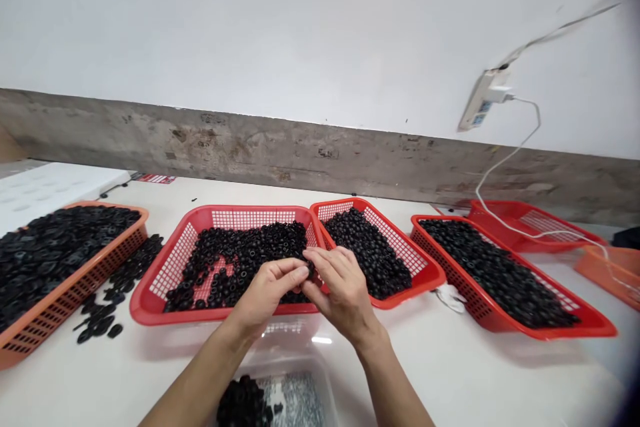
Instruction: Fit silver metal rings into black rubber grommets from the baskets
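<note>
My left hand (273,290) and my right hand (340,287) meet over the front right corner of a red basket (155,297). Between their fingertips is a small black part (309,268), mostly hidden by the fingers, so its exact shape does not show. Both hands are closed in a pinch on it. Many small black rings (250,243) lie in the red basket under my hands. Below my forearms sits a clear plastic tray (327,390), with black pieces (245,403) on its left side and small silvery metal pieces (303,400) on its right.
Red baskets of black parts stand to the right (430,283) and farther right (600,327). An orange basket (135,233) of flat black pieces is at left, loose pieces (103,320) beside it. A white cable (480,193) hangs from a power strip (477,100) over another red basket.
</note>
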### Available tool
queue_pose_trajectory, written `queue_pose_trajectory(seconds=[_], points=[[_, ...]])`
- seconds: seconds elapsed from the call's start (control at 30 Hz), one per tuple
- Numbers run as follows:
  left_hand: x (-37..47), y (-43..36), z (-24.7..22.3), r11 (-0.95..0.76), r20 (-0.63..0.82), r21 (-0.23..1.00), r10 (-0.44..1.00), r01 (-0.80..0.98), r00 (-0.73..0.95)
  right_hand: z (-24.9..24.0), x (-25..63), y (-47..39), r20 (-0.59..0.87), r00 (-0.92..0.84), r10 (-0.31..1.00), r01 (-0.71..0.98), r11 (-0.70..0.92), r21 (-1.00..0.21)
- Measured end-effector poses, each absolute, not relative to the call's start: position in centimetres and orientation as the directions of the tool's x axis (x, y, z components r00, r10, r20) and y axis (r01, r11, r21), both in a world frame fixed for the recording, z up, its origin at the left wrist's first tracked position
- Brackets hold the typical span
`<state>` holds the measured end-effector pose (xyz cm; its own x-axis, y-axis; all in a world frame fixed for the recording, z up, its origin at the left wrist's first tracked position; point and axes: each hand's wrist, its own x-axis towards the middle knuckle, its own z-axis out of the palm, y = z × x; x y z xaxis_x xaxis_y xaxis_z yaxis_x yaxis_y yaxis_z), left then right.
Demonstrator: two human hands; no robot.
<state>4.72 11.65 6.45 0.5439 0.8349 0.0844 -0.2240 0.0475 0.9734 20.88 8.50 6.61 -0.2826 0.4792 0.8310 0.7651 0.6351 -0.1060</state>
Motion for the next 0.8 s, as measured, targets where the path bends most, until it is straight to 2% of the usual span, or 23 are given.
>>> queue_pose_trajectory(seconds=[0.3,0.5,0.57,0.73,0.8], points=[[4.8,11.2,7.3,-0.078,0.169,0.978,0.839,-0.193,0.517,6.2,21.0,8.8,0.835,-0.294,0.465,0.756,0.648,-0.094],[5.2,11.0,7.2,-0.027,0.151,0.967,0.861,-0.253,0.485,6.4,21.1,8.5,0.826,-0.287,0.485,0.754,0.646,-0.117],[5.1,11.1,7.2,-0.001,0.135,0.965,0.859,-0.261,0.493,6.6,21.1,8.3,0.791,-0.278,0.545,0.721,0.662,-0.203],[4.8,11.3,7.1,0.032,0.100,0.966,0.867,-0.255,0.489,7.4,21.6,7.6,0.591,-0.233,0.773,0.476,0.620,-0.623],[4.7,11.3,7.3,0.008,0.117,0.968,0.871,-0.251,0.478,7.7,21.8,7.5,0.552,-0.252,0.795,0.374,0.606,-0.702]])
